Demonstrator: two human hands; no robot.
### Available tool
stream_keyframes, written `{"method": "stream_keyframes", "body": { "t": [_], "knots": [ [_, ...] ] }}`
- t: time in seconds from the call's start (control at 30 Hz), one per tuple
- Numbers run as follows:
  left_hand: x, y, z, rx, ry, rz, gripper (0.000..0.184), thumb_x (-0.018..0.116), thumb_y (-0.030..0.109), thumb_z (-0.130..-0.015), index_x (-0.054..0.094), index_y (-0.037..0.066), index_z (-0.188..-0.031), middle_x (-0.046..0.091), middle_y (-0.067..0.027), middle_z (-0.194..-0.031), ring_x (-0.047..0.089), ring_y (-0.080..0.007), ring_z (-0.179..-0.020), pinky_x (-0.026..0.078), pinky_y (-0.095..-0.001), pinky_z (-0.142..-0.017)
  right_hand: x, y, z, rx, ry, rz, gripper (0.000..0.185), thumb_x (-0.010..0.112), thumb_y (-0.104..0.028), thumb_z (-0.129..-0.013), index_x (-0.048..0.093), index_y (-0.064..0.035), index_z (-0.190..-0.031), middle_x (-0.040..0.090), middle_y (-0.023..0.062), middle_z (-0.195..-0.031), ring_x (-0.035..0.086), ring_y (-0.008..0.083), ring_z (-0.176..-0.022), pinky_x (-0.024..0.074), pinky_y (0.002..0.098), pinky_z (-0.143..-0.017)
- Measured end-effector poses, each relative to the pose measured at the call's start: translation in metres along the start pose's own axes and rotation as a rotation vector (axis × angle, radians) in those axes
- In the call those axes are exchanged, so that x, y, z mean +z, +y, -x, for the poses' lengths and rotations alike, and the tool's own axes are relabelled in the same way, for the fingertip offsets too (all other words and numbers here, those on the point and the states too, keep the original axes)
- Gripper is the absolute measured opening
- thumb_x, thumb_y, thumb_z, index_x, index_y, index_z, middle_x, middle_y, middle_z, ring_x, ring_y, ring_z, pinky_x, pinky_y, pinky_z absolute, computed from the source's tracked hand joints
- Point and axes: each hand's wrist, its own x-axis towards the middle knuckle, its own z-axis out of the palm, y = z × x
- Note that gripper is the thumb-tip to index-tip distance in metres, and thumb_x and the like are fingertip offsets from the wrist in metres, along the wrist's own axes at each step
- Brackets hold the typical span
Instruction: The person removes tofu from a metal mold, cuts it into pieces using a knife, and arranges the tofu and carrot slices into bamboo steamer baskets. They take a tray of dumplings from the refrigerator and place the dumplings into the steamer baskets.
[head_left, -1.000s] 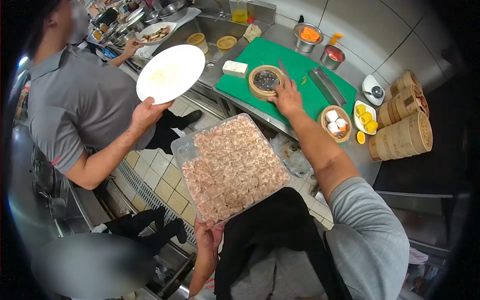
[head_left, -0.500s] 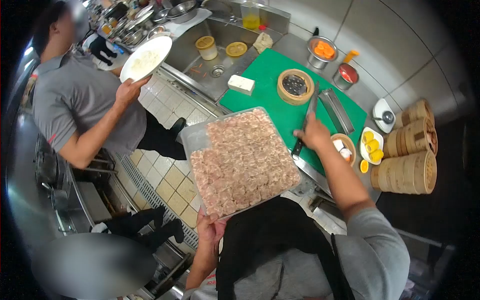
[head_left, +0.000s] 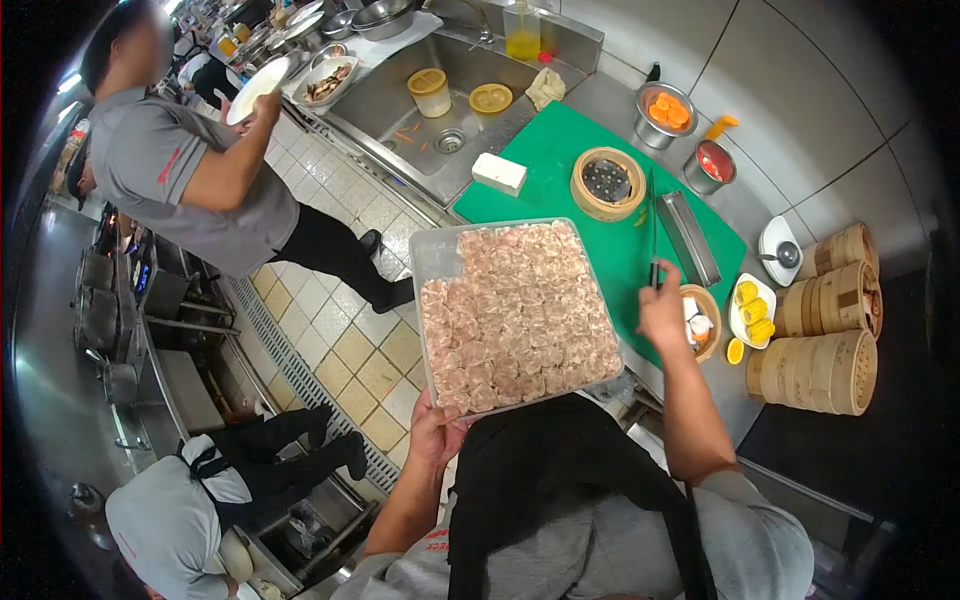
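My left hand [head_left: 437, 430] is closed on the near edge of a clear plastic tray [head_left: 437, 262]. Packed rows of pale pink raw meat pieces [head_left: 525, 315] fill it, apart from one bare far-left corner. Over the green cutting board [head_left: 545, 145], my right hand [head_left: 664, 312] wraps round the dark handle of a knife [head_left: 653, 215], its blade pointing away from me. Left of the blade sits a round bamboo steamer [head_left: 584, 198] with a perforated dark liner. A long metal trough [head_left: 690, 238] lies to its right. By my right wrist stands a bamboo basket [head_left: 709, 350] with white and orange food.
A white block [head_left: 499, 174] lies on the board's left. Beyond is a sink [head_left: 385, 95]. Stacked steamers [head_left: 815, 370], a plate of yellow rolls [head_left: 752, 312] and metal pots [head_left: 664, 118] stand right. Co-workers [head_left: 190, 180] occupy the aisle at left.
My right hand has shifted right and nearer me with the knife, whose blade has turned to look thinner. The tray appears farther right in view. A co-worker's plate has moved away and tilted.
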Motion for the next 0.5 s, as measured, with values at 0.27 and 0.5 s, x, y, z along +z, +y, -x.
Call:
{"method": "stream_keyframes", "body": {
  "t": [0.27, 0.5],
  "knots": [
    [-0.008, -0.012, -0.018, -0.014, -0.022, -0.021, 0.073, 0.065, 0.008, -0.073, 0.040, -0.004, -0.140, 0.057, -0.0219, -0.129, 0.062, -0.0393, -0.115, 0.053, -0.0562, -0.098, -0.167, 0.012, 0.013, -0.196, 0.047, -0.134, 0.047, 0.051, -0.007, -0.088, 0.052, -0.0017, -0.134, 0.053, 0.0024, -0.085, 0.050, 0.0110, -0.073, 0.0419, 0.0263, -0.063],
    [-0.011, -0.041, -0.038, -0.017, 0.000, -0.088, 0.071, 0.063, 0.007, -0.070, 0.043, -0.007, -0.137, 0.059, -0.0212, -0.127, 0.062, -0.0377, -0.115, 0.051, -0.0534, -0.099, -0.279, 0.004, -0.094, -0.227, 0.221, 0.277, 0.034, 0.055, -0.017, -0.087, 0.066, 0.0003, -0.114, 0.058, 0.0047, -0.075, 0.052, 0.0137, -0.060, 0.0410, 0.0308, -0.051]
  ]
}}
